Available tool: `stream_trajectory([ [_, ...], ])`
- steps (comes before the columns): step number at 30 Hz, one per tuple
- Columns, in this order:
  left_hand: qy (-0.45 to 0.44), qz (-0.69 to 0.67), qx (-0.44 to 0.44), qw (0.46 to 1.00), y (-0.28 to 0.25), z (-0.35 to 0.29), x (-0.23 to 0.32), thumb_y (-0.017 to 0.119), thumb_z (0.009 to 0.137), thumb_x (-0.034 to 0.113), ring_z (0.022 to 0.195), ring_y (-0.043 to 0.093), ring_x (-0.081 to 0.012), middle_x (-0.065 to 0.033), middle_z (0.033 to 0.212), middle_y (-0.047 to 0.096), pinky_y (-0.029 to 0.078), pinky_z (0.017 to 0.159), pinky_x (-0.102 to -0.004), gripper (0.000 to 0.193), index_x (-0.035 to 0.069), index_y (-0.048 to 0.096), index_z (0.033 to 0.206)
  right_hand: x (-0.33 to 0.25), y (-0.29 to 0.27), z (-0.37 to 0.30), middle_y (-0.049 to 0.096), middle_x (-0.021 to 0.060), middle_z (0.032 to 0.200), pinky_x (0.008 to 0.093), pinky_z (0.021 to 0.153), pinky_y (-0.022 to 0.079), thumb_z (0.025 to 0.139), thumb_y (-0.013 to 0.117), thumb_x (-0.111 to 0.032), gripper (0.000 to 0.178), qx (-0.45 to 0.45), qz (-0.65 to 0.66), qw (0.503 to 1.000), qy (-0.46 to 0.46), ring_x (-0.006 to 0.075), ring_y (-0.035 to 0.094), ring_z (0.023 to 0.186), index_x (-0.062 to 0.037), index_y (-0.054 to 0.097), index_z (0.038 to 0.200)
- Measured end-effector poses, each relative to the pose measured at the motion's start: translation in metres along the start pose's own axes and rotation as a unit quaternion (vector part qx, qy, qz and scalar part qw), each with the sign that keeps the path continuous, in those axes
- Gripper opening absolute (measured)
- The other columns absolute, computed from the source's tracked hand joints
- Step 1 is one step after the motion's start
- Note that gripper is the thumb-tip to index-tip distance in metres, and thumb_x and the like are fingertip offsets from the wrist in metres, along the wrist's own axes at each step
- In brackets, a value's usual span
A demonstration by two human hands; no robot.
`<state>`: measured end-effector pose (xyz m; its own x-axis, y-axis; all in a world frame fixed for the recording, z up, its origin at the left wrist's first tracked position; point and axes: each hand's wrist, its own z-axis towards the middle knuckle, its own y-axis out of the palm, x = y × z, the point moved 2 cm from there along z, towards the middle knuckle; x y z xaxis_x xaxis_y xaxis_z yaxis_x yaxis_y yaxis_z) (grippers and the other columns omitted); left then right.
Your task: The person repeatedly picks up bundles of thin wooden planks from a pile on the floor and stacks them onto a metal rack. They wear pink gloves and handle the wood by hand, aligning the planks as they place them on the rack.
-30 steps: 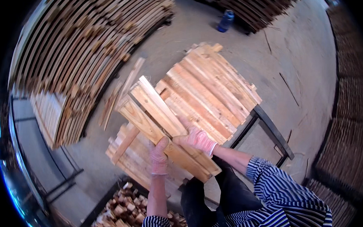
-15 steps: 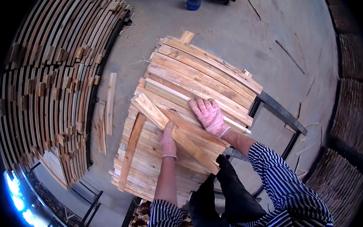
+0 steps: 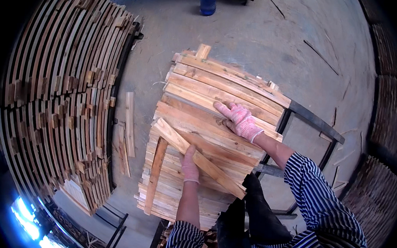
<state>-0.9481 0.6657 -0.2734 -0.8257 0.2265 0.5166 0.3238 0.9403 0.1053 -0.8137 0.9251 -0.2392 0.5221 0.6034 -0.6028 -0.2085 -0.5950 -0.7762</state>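
A long wooden slat (image 3: 205,164) lies diagonally over a bed of boards. My left hand (image 3: 190,168), in a pink-stained glove, is closed round its near-left edge, thumb on top and the other fingers hidden beneath. My right hand (image 3: 240,119), gloved alike, rests farther up the bed with fingers spread and stretched, touching a pale slat (image 3: 191,95) laid in the row. Side by side, the boards (image 3: 181,109) form a wide layer on a dark metal frame (image 3: 317,120). A narrow reddish slat (image 3: 155,178) lies crosswise on the layer's left part.
Tall stacks of slats (image 3: 57,85) stand along the left, with more stacks (image 3: 374,196) at the right. Loose strips (image 3: 130,125) lie on the floor beside the left stack. A blue water jug (image 3: 207,2) stands at the far side. Wood offcuts (image 3: 210,246) show below the bed.
The pale slat under my right hand has shifted away from me, against the far boards. My right hand has gone with it, its fingers spreading. My left hand keeps its hold.
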Motion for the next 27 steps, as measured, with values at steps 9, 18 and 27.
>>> stream_trajectory([
  [9, 0.01, 0.007, 0.011, 1.0, 0.006, 0.001, 0.001, 0.073, 0.091, 0.025, 0.106, 0.065, -0.024, -0.0101, 0.121, 0.063, 0.056, 0.091, -0.0375, 0.064, 0.004, 0.046, 0.145, 0.049, -0.075, 0.043, 0.065, 0.0166, 0.122, 0.0457, 0.086, 0.056, 0.08, 0.072, -0.004, 0.068, 0.132, -0.056, 0.989, -0.026, 0.0376, 0.064, 0.1, -0.0235, 0.056, 0.144],
  [18, 0.029, 0.033, 0.039, 0.998, 0.0, 0.004, -0.007, 0.073, 0.088, 0.036, 0.103, 0.064, -0.0252, -0.008, 0.113, 0.062, 0.055, 0.091, -0.0424, 0.056, 0.008, 0.055, 0.134, 0.135, -0.065, 0.105, 0.058, 0.0135, 0.146, 0.0421, 0.11, 0.046, 0.097, 0.065, -0.022, 0.049, 0.005, 0.029, 0.995, 0.093, 0.0363, 0.056, 0.131, -0.0287, 0.059, 0.146],
  [27, 0.007, 0.039, -0.008, 0.999, 0.005, 0.003, -0.003, 0.075, 0.089, 0.031, 0.12, 0.057, -0.0273, -0.0116, 0.135, 0.055, 0.049, 0.103, -0.0408, 0.081, 0.005, 0.037, 0.155, 0.177, -0.084, 0.123, 0.055, 0.0181, 0.15, 0.042, 0.11, 0.045, 0.097, 0.061, -0.051, 0.08, -0.194, 0.099, 0.936, 0.275, 0.0337, 0.054, 0.138, -0.016, 0.03, 0.163],
])
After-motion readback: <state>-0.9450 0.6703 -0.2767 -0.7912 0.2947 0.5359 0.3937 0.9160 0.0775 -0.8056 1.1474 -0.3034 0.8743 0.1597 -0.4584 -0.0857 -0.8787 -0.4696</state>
